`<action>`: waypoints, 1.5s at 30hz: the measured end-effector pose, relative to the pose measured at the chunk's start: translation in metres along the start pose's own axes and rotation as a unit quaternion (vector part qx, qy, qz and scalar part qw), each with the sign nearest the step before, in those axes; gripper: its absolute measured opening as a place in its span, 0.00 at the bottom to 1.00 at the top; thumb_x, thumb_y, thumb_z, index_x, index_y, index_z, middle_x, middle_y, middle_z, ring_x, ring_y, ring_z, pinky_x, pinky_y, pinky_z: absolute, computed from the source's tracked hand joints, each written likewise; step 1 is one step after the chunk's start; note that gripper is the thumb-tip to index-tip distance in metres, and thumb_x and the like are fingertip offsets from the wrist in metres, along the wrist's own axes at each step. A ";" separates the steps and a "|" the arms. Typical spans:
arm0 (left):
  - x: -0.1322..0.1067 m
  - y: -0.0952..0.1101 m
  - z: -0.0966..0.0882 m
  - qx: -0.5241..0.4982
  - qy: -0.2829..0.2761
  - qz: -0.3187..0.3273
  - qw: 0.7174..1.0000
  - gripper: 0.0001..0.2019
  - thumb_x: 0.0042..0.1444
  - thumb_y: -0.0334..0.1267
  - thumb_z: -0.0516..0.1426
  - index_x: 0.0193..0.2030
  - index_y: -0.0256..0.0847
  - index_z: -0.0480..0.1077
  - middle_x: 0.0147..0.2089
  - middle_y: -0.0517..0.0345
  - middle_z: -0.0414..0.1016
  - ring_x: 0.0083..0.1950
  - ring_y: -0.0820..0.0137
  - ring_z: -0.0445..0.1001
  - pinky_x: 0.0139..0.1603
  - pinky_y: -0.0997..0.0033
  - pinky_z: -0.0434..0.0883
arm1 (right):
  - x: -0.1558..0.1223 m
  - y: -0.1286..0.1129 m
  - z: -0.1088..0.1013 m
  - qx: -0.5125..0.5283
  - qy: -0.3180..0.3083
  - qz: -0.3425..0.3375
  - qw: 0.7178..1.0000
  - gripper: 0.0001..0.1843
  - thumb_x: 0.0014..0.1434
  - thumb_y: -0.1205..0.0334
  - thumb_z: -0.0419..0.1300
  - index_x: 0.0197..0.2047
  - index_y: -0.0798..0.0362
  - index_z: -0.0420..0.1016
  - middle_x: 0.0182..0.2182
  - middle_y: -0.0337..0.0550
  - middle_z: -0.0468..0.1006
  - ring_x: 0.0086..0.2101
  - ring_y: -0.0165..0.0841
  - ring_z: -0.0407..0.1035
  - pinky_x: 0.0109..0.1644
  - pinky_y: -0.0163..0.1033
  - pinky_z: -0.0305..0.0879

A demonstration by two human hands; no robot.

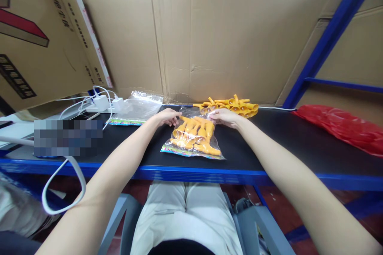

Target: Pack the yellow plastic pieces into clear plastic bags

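Note:
A clear plastic bag (191,137) with a colourful printed edge lies on the black tabletop in front of me. Inside it are several yellow-orange plastic pieces with flared, cup-like ends. My left hand (169,117) is at the bag's far left corner, its fingers curled at the plastic. At the far right corner, my right hand (224,117) pinches the bag between thumb and fingers. Behind the right hand sits a pile of loose yellow-orange pieces (239,105) of the same kind.
Flat clear bags (137,107) lie to the left. Further left are white chargers (101,102) with cables and a blurred-out device (68,138). A red plastic bag (338,127) lies at right. Cardboard (233,40) walls the back; a blue post (332,36) slants at right.

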State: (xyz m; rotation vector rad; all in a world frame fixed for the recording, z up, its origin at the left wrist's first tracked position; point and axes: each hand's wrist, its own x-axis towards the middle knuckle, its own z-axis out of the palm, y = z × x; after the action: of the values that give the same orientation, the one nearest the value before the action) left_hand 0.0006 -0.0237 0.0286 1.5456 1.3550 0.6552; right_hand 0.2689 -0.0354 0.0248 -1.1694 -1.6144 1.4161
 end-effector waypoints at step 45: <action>0.012 -0.010 -0.013 -0.021 0.037 0.120 0.992 0.08 0.40 0.19 0.56 0.22 0.33 0.74 0.22 0.57 0.75 0.26 0.74 0.74 0.33 0.73 0.74 | 0.010 0.011 -0.008 -0.085 0.014 -0.070 0.994 0.05 0.47 0.74 0.56 0.26 0.58 0.72 0.22 0.39 0.73 0.23 0.24 0.67 0.29 0.30 0.66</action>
State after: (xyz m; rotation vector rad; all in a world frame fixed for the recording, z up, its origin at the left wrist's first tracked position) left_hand -0.0122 -0.0090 0.0224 1.6802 1.2103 0.8905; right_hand 0.2743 -0.0237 0.0150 -1.1421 -1.7873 1.1881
